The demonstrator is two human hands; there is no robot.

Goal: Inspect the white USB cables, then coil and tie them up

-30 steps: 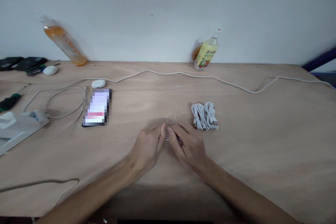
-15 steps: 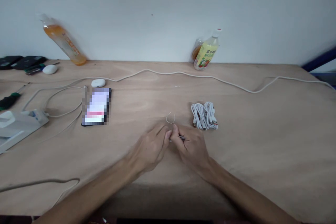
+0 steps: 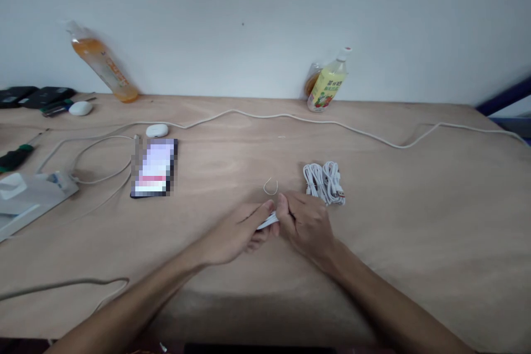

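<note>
Near the front middle of the table, my left hand [image 3: 243, 230] is closed around a folded white cable [image 3: 267, 222], thumb on top. My right hand [image 3: 306, 225] is closed in a fist at the right end of the same cable, against the left fingertips. Most of the cable is hidden by the fingers. Just beyond the hands lies a thin, pale, open loop of tie [image 3: 270, 187]. Beyond the right hand rest coiled white charging cables [image 3: 323, 182] in bundles, side by side.
On the left lie a phone [image 3: 154, 168], a white earbud case [image 3: 157, 131], a white power strip [image 3: 33, 199] and a screwdriver [image 3: 16, 158]. A long white cord [image 3: 265, 116] crosses the table. An orange drink bottle [image 3: 105, 69] and a yellow-labelled bottle [image 3: 329, 80] lean against the wall.
My left hand has turned and its fingers have opened out somewhat, so a stretch of white cable now shows between the hands. The right fist has shifted slightly. The table items stay put.
</note>
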